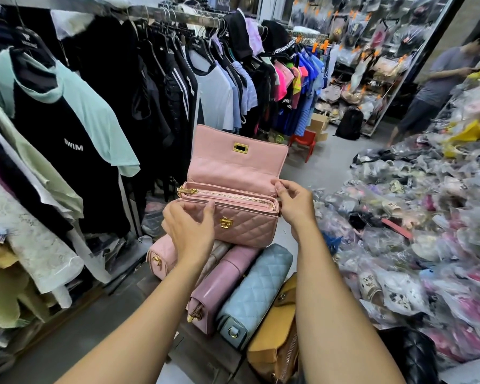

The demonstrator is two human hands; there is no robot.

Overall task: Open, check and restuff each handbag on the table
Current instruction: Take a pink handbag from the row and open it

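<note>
Two hands share one bag. The left hand [189, 231] curls its fingers [203, 210] over the front wall at the 9 o'clock end, likely to steady it. The right hand [294, 203] pinches the rim at the 3 o'clock end, just below the raised flap [233, 159], apparently to spread the mouth for a look inside. The pink handbag [244, 228] is propped upright on the other bags near the middle of the view. Its flap stands open toward 12 o'clock, and the gold zip [227, 196] of the middle pocket looks closed, so I judge the inside is not yet checked. Beneath it, fanning toward 6 o'clock, lie a pale pink bag [162, 256], a mauve bag [222, 284], a light blue quilted bag [255, 286] and a mustard bag [277, 336], all on the dark counter [200, 347]. A clothes rail [94, 106] hangs at 10 o'clock, and bagged goods [399, 231] are heaped at 3 o'clock.
</note>
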